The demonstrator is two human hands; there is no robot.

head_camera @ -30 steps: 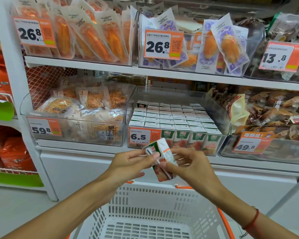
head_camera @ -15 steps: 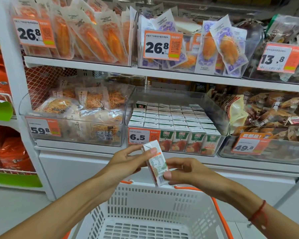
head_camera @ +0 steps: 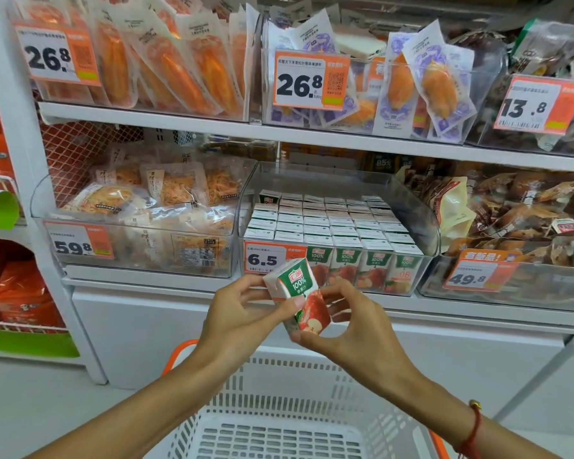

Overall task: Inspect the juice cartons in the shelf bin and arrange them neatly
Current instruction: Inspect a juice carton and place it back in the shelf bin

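Head view: the clear shelf bin (head_camera: pixel 421 223) holds tight rows of juice cartons (head_camera: pixel 332 223), tops up. Before it, over a white basket (head_camera: pixel 279 435), the left hand (head_camera: pixel 242 313) and right hand (head_camera: pixel 355 323) pinch one tilted carton (head_camera: pixel 300 293), fingers curled round its edges. Inspection seems underway; next it needs uprighting and slotting into a row. White top, green band, red apple print.

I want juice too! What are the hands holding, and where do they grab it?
A small green-and-white apple juice carton: left hand pinches its upper sides, right hand its bottom end.
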